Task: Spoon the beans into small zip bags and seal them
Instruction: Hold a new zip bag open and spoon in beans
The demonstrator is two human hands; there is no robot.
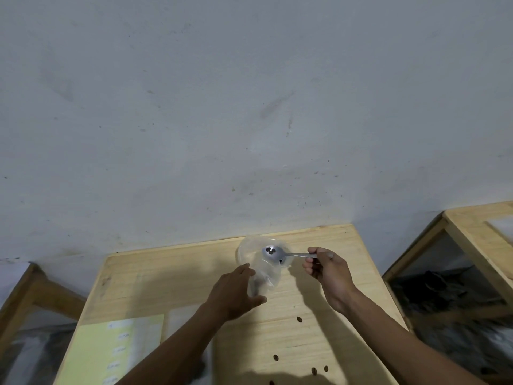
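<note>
A clear plastic bag (249, 255) stands open on the wooden table (166, 273), near its far edge. My left hand (236, 293) holds the bag from the near side, thumb and fingers around it. My right hand (327, 269) pinches the handle of a metal spoon (273, 252). The spoon's bowl sits at the bag's mouth with a few dark beans in it. Several loose beans (299, 319) lie scattered on the table near me.
A pale yellow sheet (111, 354) and some clear bags lie at the table's near left. A grey wall rises just behind the table. Other wooden tables stand to the left (25, 284) and right (477, 226).
</note>
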